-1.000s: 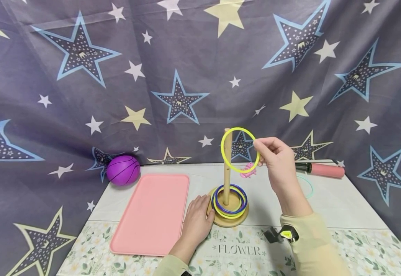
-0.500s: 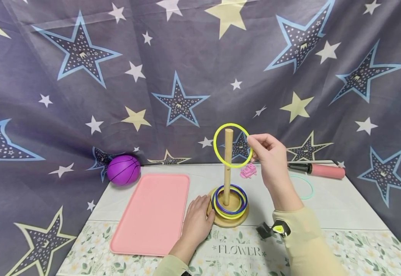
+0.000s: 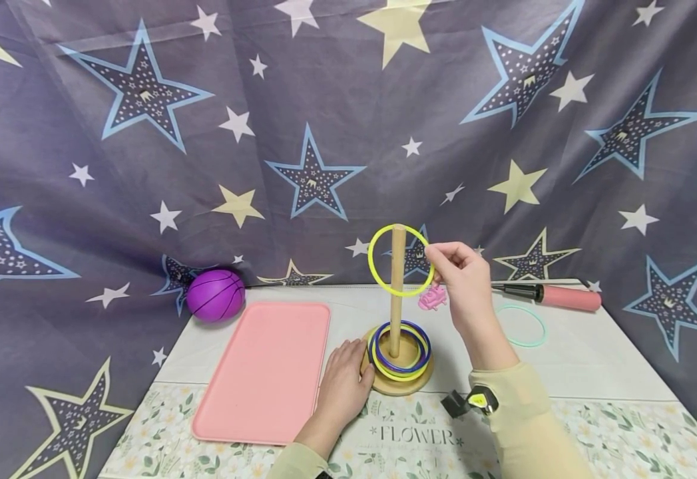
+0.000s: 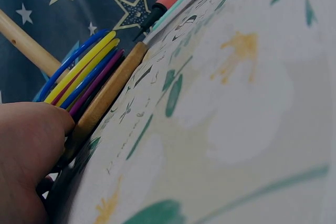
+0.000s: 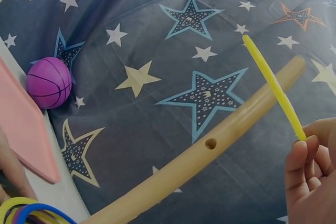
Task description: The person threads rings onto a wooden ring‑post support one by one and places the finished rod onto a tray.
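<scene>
My right hand (image 3: 466,286) pinches the right edge of a thin yellow ring (image 3: 370,258) between thumb and fingertips. The ring is tilted at the top of a wooden peg (image 3: 396,316), its lower edge crossing in front of it. Seen edge-on in the right wrist view, the yellow ring (image 5: 266,73) overlaps the peg near its tip; I cannot tell whether it encircles it. Blue, yellow and purple rings (image 4: 79,70) lie stacked around the peg's foot on a round wooden base (image 3: 405,388). My left hand (image 3: 342,384) rests against the base's left side, fingers extended, thumb touching its edge.
A pink tray (image 3: 264,372) lies left of the base, with a purple ball (image 3: 216,295) behind it. Behind the peg sits a small pink toy (image 3: 433,298). A mint ring (image 3: 524,345) and a pink-and-black pump (image 3: 570,297) lie to the right. A starry curtain (image 3: 336,100) hangs behind.
My right hand has carried the yellow ring leftward to the peg's top, rising and then dipping slightly. The left hand and the stacked rings have stayed put.
</scene>
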`<move>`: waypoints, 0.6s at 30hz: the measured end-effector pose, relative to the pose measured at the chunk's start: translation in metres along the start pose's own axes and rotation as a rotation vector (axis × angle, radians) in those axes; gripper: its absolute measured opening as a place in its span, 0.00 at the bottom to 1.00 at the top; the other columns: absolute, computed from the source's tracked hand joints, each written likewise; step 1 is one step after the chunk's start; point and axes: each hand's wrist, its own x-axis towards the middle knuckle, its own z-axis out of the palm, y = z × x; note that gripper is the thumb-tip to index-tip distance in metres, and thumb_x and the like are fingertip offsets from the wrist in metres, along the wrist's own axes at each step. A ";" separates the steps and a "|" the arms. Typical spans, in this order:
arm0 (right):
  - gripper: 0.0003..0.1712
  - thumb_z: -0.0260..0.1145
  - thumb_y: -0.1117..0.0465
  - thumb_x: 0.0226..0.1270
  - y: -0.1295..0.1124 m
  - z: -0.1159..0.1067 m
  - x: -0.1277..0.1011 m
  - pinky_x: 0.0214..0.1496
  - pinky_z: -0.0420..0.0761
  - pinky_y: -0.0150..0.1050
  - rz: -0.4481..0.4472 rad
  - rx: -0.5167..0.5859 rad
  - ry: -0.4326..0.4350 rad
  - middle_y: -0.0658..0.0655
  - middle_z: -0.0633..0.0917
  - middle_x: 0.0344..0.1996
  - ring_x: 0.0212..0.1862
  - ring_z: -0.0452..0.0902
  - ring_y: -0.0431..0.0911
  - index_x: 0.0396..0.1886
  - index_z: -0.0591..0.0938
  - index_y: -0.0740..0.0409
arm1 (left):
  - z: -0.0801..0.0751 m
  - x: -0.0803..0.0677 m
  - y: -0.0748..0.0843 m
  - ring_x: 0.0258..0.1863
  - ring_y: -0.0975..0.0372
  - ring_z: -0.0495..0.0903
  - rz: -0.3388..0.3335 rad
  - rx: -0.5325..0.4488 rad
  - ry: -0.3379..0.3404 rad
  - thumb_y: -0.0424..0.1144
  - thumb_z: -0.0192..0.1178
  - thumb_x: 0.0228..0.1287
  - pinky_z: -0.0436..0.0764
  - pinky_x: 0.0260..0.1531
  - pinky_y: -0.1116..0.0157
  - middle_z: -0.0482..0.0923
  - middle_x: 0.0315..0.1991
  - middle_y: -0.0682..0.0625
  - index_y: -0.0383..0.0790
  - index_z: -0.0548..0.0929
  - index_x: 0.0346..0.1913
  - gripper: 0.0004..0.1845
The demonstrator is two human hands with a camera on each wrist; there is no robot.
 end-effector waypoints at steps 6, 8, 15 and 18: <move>0.11 0.77 0.65 0.74 0.013 -0.003 -0.002 0.28 0.81 0.27 0.044 -0.016 0.009 0.50 0.85 0.27 0.26 0.75 0.39 0.47 0.90 0.69 | 0.000 0.000 0.001 0.82 0.40 0.66 -0.001 0.004 -0.005 0.41 0.63 0.81 0.58 0.84 0.41 0.74 0.77 0.34 0.30 0.76 0.78 0.30; 0.10 0.77 0.65 0.74 0.017 -0.005 -0.003 0.28 0.81 0.27 0.058 -0.029 0.014 0.50 0.84 0.26 0.26 0.76 0.39 0.47 0.90 0.68 | 0.000 0.000 0.001 0.82 0.41 0.65 -0.008 0.005 -0.012 0.42 0.62 0.82 0.57 0.85 0.41 0.74 0.78 0.35 0.31 0.75 0.78 0.30; 0.01 0.74 0.66 0.76 0.036 -0.010 -0.010 0.28 0.82 0.28 0.107 -0.045 0.026 0.50 0.84 0.26 0.24 0.75 0.39 0.41 0.91 0.60 | 0.000 0.000 0.001 0.82 0.41 0.65 -0.011 0.005 -0.012 0.42 0.62 0.82 0.57 0.85 0.42 0.74 0.78 0.36 0.32 0.75 0.79 0.30; 0.02 0.74 0.67 0.76 0.044 -0.013 -0.014 0.26 0.82 0.29 0.128 -0.042 0.023 0.50 0.85 0.27 0.24 0.74 0.39 0.42 0.90 0.61 | 0.001 0.000 0.000 0.82 0.41 0.65 -0.015 -0.001 -0.011 0.43 0.62 0.82 0.57 0.85 0.42 0.74 0.78 0.36 0.32 0.75 0.79 0.30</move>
